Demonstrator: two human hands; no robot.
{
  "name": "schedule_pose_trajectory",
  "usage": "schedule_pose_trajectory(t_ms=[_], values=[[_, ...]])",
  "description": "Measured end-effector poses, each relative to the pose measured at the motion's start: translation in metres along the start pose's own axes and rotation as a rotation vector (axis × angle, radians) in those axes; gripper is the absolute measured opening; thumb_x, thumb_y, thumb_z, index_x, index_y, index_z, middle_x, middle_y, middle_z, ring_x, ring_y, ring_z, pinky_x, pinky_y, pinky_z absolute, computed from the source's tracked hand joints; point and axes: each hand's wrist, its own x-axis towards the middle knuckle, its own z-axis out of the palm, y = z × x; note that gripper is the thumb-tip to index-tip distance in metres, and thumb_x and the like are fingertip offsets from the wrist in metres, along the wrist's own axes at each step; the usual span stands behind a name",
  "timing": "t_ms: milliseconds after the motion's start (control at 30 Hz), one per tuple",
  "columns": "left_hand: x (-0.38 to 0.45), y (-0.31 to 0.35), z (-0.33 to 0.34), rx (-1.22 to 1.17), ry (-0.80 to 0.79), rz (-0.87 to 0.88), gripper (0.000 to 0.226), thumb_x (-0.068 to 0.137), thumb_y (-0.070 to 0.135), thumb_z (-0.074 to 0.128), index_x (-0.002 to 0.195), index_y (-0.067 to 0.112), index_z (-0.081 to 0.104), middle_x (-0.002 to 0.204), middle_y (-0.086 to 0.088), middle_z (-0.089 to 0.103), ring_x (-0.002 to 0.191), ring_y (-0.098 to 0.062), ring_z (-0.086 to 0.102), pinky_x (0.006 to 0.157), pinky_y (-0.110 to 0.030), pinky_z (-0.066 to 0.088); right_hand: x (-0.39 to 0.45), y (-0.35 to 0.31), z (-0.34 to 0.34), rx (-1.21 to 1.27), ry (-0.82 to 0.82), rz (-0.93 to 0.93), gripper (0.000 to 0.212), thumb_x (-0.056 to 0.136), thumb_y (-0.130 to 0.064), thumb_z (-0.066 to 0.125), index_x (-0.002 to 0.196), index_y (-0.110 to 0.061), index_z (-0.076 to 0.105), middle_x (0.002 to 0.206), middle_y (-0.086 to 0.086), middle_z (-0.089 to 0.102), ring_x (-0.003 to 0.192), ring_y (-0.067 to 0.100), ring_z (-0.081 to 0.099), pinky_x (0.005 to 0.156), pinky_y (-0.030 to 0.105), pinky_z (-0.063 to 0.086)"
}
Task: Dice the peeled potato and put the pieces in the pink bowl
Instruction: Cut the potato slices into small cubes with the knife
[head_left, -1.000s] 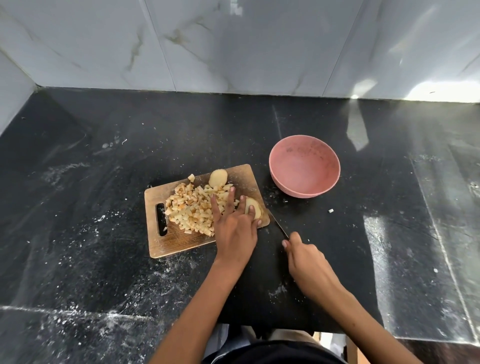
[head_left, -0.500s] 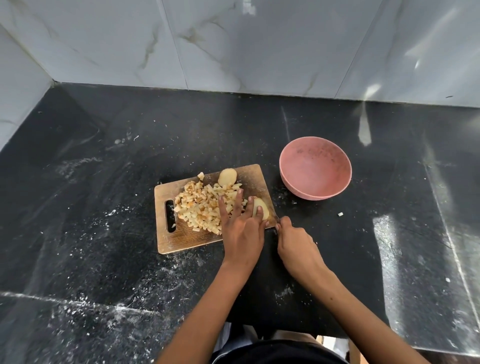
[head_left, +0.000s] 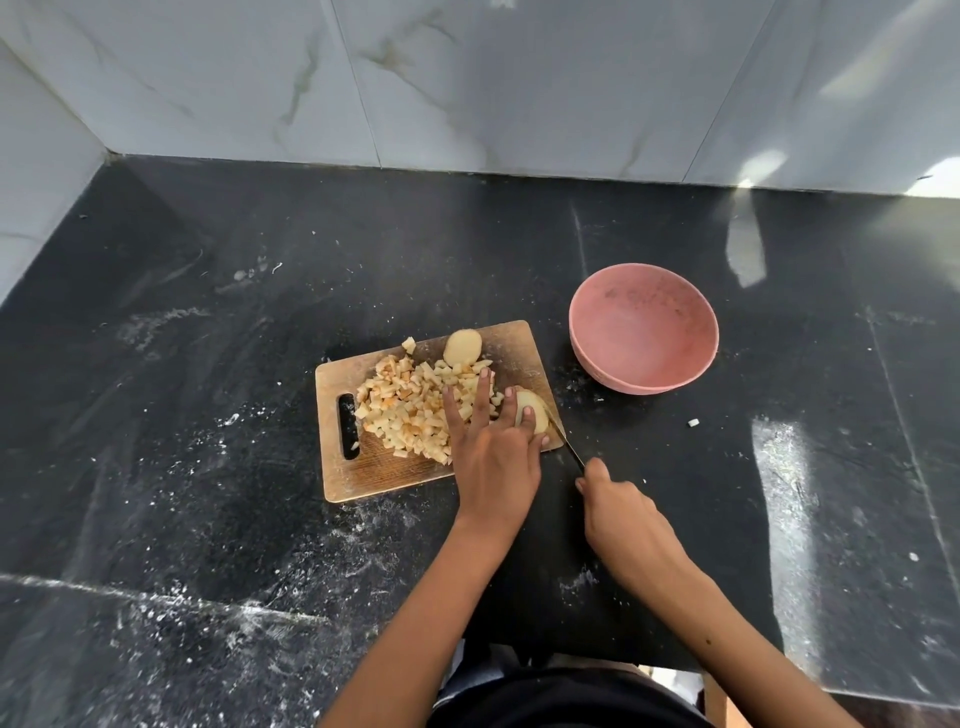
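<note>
A wooden cutting board (head_left: 363, 475) lies on the black counter with a heap of diced potato (head_left: 410, 402) on it. A potato slice (head_left: 462, 347) lies at the board's far edge. My left hand (head_left: 493, 441) lies flat, fingers straight, pressing a potato piece (head_left: 535, 408) at the board's right edge. My right hand (head_left: 623, 519) grips the handle of a knife (head_left: 566, 441), whose blade runs along the right side of that piece. The pink bowl (head_left: 644, 327) stands to the right of the board, with no potato in it.
The black stone counter (head_left: 208, 364) is dusted with white specks. One stray potato bit (head_left: 693, 422) lies right of the board. White marble-look tiles (head_left: 467, 78) form the back wall and left corner. The counter's front edge runs below my arms.
My right hand has drawn back toward me from the board's edge, exposing the knife blade beside the potato piece. My left hand stays on the piece. The camera has shifted slightly.
</note>
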Motion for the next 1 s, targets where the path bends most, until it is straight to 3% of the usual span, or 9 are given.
schedule_pose_trajectory(t_ms=[167,300,400,500,600,733,1000], values=[[0.000,-0.003,0.002,-0.015,-0.003,0.024,0.025,0.081,0.031,0.074,0.101,0.015,0.076,0.116,-0.009,0.069,0.135,-0.033,0.042,0.115,-0.054,-0.008,-0.008,0.011,0.005,0.032,0.031,-0.010,0.021,0.105,-0.031,0.022,0.093,-0.014,0.029,0.071,0.002,0.045,0.074,0.029,0.051,0.065,0.036,0.039],[0.000,-0.003,0.001,-0.015,-0.009,0.029,0.025,0.081,0.031,0.074,0.101,0.015,0.076,0.118,-0.008,0.068,0.135,-0.033,0.041,0.115,-0.053,-0.010,0.014,-0.007,-0.003,0.070,0.053,-0.013,0.019,0.104,-0.030,0.024,0.096,-0.014,0.029,0.093,0.017,0.060,0.091,0.038,0.059,0.067,0.037,0.039],[0.000,-0.002,-0.001,0.000,-0.009,0.020,0.025,0.081,0.031,0.074,0.100,0.015,0.076,0.118,-0.008,0.068,0.135,-0.034,0.041,0.115,-0.052,-0.012,0.017,-0.010,-0.005,0.056,0.049,-0.005,0.017,0.104,-0.029,0.024,0.097,-0.014,0.029,0.101,0.019,0.061,0.095,0.039,0.058,0.068,0.038,0.039],[0.000,-0.001,-0.001,0.008,-0.016,0.016,0.025,0.082,0.031,0.073,0.101,0.016,0.076,0.119,-0.008,0.068,0.137,-0.034,0.039,0.114,-0.053,-0.013,-0.004,0.002,0.003,0.014,0.037,0.009,0.018,0.105,-0.029,0.023,0.095,-0.015,0.028,0.087,0.011,0.058,0.088,0.036,0.058,0.067,0.037,0.038],[0.000,-0.001,-0.001,0.025,-0.014,0.018,0.025,0.082,0.032,0.073,0.102,0.015,0.076,0.119,-0.008,0.068,0.136,-0.033,0.040,0.114,-0.054,-0.012,-0.023,0.012,0.011,0.008,0.035,-0.011,0.020,0.105,-0.030,0.022,0.092,-0.015,0.026,0.070,-0.001,0.041,0.075,0.033,0.049,0.066,0.036,0.037],[0.000,-0.003,0.000,0.020,-0.009,0.033,0.024,0.081,0.031,0.075,0.099,0.015,0.076,0.117,-0.009,0.069,0.136,-0.034,0.041,0.114,-0.055,-0.010,-0.023,0.014,0.007,0.055,0.092,-0.054,0.024,0.104,-0.032,0.024,0.089,-0.014,0.029,0.066,0.000,0.040,0.065,0.028,0.041,0.063,0.036,0.036],[-0.001,-0.005,-0.001,0.015,0.011,0.045,0.021,0.081,0.030,0.075,0.096,0.015,0.077,0.114,-0.010,0.069,0.134,-0.035,0.043,0.113,-0.054,-0.013,-0.022,0.009,-0.013,0.130,0.181,-0.084,0.027,0.103,-0.034,0.027,0.085,-0.015,0.034,0.066,0.001,0.047,0.062,0.025,0.046,0.061,0.036,0.037]])
